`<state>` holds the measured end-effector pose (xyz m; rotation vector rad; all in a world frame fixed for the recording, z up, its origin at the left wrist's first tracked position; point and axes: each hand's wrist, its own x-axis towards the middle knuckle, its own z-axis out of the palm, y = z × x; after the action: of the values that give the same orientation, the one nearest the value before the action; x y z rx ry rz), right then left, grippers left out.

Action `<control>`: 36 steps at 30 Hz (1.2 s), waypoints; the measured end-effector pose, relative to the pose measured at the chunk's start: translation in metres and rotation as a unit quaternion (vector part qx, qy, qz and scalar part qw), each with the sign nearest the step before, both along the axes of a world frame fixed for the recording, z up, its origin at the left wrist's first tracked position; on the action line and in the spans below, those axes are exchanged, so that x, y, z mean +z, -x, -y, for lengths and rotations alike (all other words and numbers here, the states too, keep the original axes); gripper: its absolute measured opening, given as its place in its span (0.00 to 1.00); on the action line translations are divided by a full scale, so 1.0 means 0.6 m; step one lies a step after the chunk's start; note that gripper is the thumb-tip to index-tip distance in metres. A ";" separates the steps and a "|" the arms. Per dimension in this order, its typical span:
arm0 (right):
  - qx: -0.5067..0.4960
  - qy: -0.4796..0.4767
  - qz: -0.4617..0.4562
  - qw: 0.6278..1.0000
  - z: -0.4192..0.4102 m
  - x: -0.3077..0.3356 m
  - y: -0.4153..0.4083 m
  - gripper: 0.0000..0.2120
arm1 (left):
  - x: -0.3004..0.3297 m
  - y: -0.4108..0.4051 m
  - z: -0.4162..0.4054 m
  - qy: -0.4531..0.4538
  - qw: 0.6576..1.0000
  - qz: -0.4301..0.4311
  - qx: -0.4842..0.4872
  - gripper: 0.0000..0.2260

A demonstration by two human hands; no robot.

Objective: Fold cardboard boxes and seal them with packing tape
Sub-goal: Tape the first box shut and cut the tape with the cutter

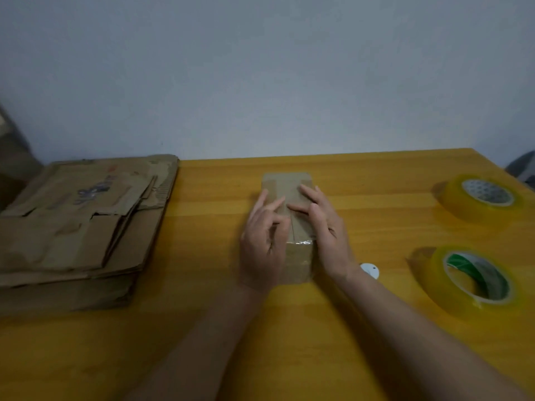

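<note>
1. At frame centre, a folded box [286, 227] lies on the desk [376, 198], tape seen along its seam.
2. It is pressed by the left hand [262, 241] and right hand [324, 227], fingers flat, nothing gripped.
3. Flat cardboard [81, 227] at left is judged unfolded; two tape rolls [483, 198] wait at right.

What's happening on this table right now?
A person is pressing both hands on a small cardboard box in the middle of the yellow table. The left hand and right hand lie flat over its taped top. A stack of flattened cardboard sits to the left, and two tape rolls wait on the right.
</note>
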<state>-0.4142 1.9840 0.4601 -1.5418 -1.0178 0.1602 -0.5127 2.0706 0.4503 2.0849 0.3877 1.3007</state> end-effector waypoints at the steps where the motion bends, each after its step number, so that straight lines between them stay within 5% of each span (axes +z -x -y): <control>1: 0.005 0.006 0.036 0.999 0.002 -0.005 -0.005 0.23 | -0.005 0.001 -0.004 -0.024 1.000 0.005 -0.006 0.20; 5: 0.029 0.021 0.180 0.983 0.011 -0.025 -0.028 0.30 | -0.018 0.002 -0.023 -0.088 0.995 0.016 -0.041 0.27; 11: 0.044 0.019 0.301 0.952 0.017 -0.029 -0.057 0.33 | -0.036 0.007 -0.042 -0.154 0.982 -0.003 -0.110 0.21; 16: 0.070 0.123 0.227 0.964 0.044 -0.013 -0.041 0.43 | -0.035 0.035 -0.070 -0.249 0.955 -0.104 -0.128 0.28; 18: 0.069 0.170 0.165 0.969 0.056 -0.010 -0.022 0.50 | -0.011 0.047 -0.059 -0.175 0.973 -0.115 -0.098 0.31; 21: 0.093 0.168 0.059 0.980 0.065 -0.010 0.012 0.52 | 0.066 0.043 -0.009 0.000 0.992 -0.113 0.048 0.23; 25: 0.066 0.138 -0.049 0.987 0.075 0.005 0.058 0.40 | 0.115 0.018 0.040 0.046 0.912 -0.386 0.129 0.28; 28: -0.009 0.111 -0.084 0.990 0.086 0.019 0.069 0.34 | 0.115 0.029 0.049 0.030 0.892 -0.428 0.144 0.29; 31: -0.054 0.191 -0.080 0.977 0.096 0.012 0.057 0.25 | 0.118 0.057 0.045 0.034 0.877 -0.459 0.138 0.33; 34: -0.064 0.234 -0.086 0.966 0.105 0.011 0.059 0.16 | 0.121 0.089 0.030 0.131 0.905 -0.384 0.126 0.31; 36: -0.067 0.213 -0.145 0.964 0.106 0.021 0.067 0.18 | 0.116 0.106 0.013 0.308 0.926 -0.215 0.048 0.25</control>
<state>-0.4545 1.9204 0.4724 -1.9015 -0.6671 0.5220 -0.5764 2.0626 0.5197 1.7891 0.9632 0.6270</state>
